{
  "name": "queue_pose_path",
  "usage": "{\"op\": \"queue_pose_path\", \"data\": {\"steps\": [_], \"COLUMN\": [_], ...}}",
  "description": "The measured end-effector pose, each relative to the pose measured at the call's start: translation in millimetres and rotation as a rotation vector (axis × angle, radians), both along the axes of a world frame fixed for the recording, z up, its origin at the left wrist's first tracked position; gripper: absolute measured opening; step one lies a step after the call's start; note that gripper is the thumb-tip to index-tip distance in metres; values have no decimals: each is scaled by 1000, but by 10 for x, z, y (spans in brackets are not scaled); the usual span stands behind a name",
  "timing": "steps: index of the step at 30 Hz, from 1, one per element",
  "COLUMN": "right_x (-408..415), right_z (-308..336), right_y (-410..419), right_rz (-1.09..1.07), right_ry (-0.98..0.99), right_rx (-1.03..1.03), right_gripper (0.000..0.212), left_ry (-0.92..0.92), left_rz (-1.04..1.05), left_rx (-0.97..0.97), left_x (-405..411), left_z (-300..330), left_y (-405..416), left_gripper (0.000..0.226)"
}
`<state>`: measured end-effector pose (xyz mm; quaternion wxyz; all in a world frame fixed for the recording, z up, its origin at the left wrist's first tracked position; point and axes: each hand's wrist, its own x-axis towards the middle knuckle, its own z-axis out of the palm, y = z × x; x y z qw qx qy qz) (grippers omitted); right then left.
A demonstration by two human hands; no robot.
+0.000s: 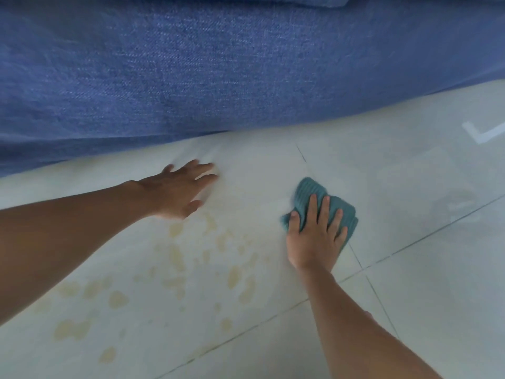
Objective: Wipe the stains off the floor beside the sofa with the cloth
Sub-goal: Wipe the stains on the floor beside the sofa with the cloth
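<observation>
A folded teal cloth [311, 191] lies on the pale tiled floor [273, 165], pressed flat under my right hand [315, 236], whose fingers spread over it. Yellowish stains [175, 255] are scattered over the tiles to the left of the cloth and toward me, several of them, reaching to the lower left. My left hand [177, 187] rests palm down on the floor with fingers apart, just beyond the stains and close to the blue sofa [218, 67]. The cloth sits to the right of the nearest stains, apart from them.
The blue fabric sofa fills the upper half of the view, its base running diagonally along the floor. Dark grout lines [382, 258] cross the tiles at the right. A white tape mark [481, 132] lies on the floor at the far right.
</observation>
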<state>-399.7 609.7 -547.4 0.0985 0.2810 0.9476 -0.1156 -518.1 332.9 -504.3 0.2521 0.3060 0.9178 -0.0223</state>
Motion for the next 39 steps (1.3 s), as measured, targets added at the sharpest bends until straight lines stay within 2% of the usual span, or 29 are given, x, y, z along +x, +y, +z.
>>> {"op": "queue_pose_path", "data": {"steps": [3, 7, 11, 17, 21, 25, 32, 36, 39], "right_x": [405, 1125, 1083, 379, 1139, 1596, 700, 1247, 1738], "right_z": [-37, -12, -44, -16, -40, -62, -146, -77, -9], "right_y": [-230, -758, -644, -315, -686, -1159, -631, -851, -1403], "right_rz": [-21, 66, 160, 158, 44, 105, 42, 94, 358], "right_ry": [59, 104, 73, 30, 147, 165, 149, 154, 172], "right_rx": [19, 10, 45, -11, 41, 7, 61, 44, -13], "right_gripper": [66, 67, 69, 66, 67, 69, 71, 72, 77], "left_ry": [-20, -25, -73, -139, -241, -253, -194, -226, -222], "left_rz": [15, 29, 49, 63, 49, 20, 55, 73, 73], "left_rx": [22, 42, -9, -76, -73, -149, -210, -274, -259], "left_x": [-27, -128, -161, -5, 118, 141, 283, 412, 421], "left_z": [25, 147, 220, 244, 162, 265, 370, 376, 384], "left_y": [20, 98, 153, -7, -292, -281, -335, -566, -621], "left_gripper": [70, 62, 61, 81, 114, 142, 143, 147, 149]}}
